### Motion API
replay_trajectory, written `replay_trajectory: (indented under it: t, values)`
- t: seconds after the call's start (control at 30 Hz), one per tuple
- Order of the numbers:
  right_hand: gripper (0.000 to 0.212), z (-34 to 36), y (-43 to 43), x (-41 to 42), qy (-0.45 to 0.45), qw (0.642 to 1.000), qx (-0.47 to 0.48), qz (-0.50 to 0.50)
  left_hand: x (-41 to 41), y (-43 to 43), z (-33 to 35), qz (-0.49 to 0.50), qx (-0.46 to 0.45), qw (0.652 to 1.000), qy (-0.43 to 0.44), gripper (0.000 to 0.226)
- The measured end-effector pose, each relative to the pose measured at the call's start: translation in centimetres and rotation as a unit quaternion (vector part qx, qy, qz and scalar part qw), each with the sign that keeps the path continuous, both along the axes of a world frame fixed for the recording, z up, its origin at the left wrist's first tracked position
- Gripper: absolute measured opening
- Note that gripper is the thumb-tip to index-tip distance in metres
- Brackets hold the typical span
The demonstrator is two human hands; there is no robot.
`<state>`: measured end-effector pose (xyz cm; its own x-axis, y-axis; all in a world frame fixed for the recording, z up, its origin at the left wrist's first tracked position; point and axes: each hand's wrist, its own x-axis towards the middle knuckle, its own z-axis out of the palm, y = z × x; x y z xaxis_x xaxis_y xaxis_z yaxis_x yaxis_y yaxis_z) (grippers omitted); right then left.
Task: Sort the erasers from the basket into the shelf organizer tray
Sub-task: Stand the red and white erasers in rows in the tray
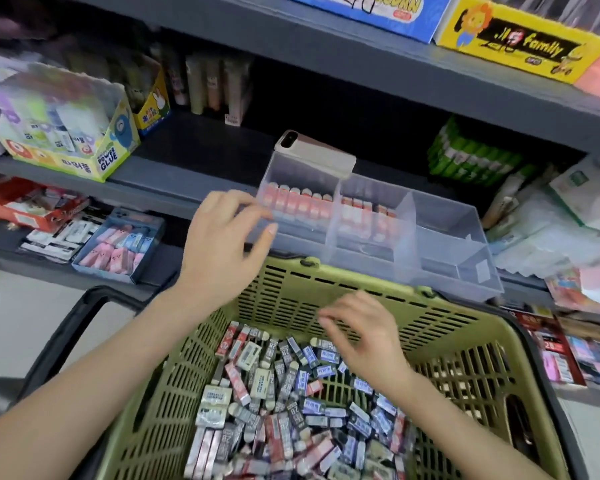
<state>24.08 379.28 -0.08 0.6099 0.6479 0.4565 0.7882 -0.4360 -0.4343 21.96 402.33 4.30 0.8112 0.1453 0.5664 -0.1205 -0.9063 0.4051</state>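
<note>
- The green basket (pixel 291 296) sits low in view, with a loose heap of wrapped erasers (pixel 291 410) on its floor.
- At its 12 o'clock the clear tray (pixel 444 233) rests on the shelf edge, with red erasers (pixel 298 202) standing in rows in its two left compartments.
- The left hand (pixel 222 244) hovers at the tray's 9 o'clock, fingers loosely apart and holding nothing.
- The right hand (pixel 364 334) hangs over the heap at the basket's 1 o'clock, its fingertips blurred, so I cannot tell whether it pinches anything.
- A phone (pixel 312 150) lies at the tray's 11 o'clock.
</note>
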Motion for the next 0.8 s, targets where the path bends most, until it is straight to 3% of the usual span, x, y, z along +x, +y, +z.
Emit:
replay_trajectory:
  t: [0.1,0.17,0.33,0.4,0.43,0.53,0.6,0.67,0.8]
  values:
    - [0.017,-4.7,-1.4,-1.4,0.176,0.969,-0.169,-0.031,-1.4,-1.5,-0.4,-0.040,0.000,0.999,0.037,0.024]
    - [0.024,-7.3,-1.9,-1.8,0.239,0.938,-0.247,-0.041,-1.9,-2.0,-0.7,-0.043,0.000,0.997,0.059,0.012]
    - [0.024,-10.8,-2.6,-2.4,0.293,0.912,-0.278,-0.076,-3.6,-3.1,-2.7,-0.034,0.012,0.998,0.059,0.005]
    - [0.023,-11.5,-3.0,-2.7,0.282,0.916,-0.276,-0.075,-4.5,-3.9,-4.4,-0.024,0.065,0.985,0.159,0.010]
    - [0.023,-11.8,-3.2,-2.9,0.270,0.920,-0.274,-0.072,-4.7,-4.1,-5.3,-0.007,0.089,0.960,0.265,0.016]
    - [0.023,-12.3,-3.7,-3.0,0.241,0.926,-0.284,-0.053,-4.2,-4.0,-8.1,0.027,0.091,0.820,0.564,0.035]
    - [0.024,-12.6,-4.0,-2.9,0.227,0.922,-0.311,-0.034,-3.6,-3.9,-9.8,0.013,0.066,0.778,0.624,0.041]
    - [0.024,-12.8,-4.2,-2.8,0.215,0.918,-0.333,-0.025,-3.5,-3.9,-11.1,0.016,0.061,0.782,0.620,0.042]
    - [0.026,-13.2,-4.6,-2.4,0.224,0.917,-0.329,-0.033,-4.2,-4.5,-13.1,0.102,0.068,0.836,0.535,0.046]
